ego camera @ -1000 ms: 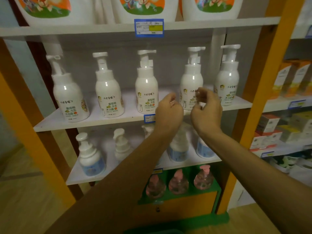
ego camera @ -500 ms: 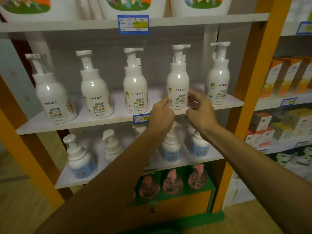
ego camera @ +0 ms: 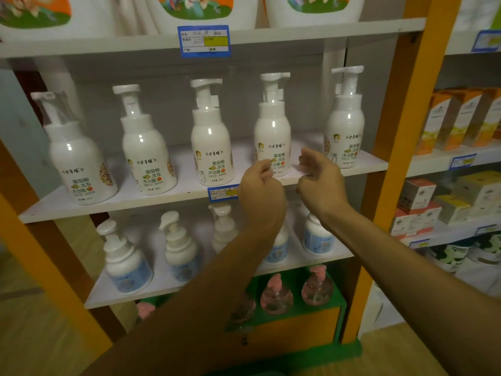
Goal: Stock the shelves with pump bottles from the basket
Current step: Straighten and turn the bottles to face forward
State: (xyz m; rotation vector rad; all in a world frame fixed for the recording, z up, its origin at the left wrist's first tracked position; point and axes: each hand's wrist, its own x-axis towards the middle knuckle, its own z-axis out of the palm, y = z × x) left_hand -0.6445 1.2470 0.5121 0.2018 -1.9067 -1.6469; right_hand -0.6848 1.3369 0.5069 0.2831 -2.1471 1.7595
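Several white pump bottles stand in a row on the middle white shelf [ego camera: 168,198]. The fourth from the left is a white pump bottle [ego camera: 272,126] with a green and orange label. My left hand [ego camera: 260,191] and my right hand [ego camera: 320,183] hover just in front of its base, one on each side. Both hands are empty, with fingers loosely curled and apart, and neither grips the bottle. The rightmost bottle [ego camera: 345,123] stands just beyond my right hand. No basket is in view.
A lower shelf [ego camera: 108,294] holds smaller white pump bottles with blue labels. Pink pump bottles [ego camera: 276,294] sit on a green stand below. Large jugs [ego camera: 200,6] fill the top shelf. An orange upright [ego camera: 401,158] bounds the right side, with boxed goods [ego camera: 461,118] beyond it.
Both hands have drawn slightly back and down from the fourth bottle. The bottle stays on the shelf. The view has shifted a little.
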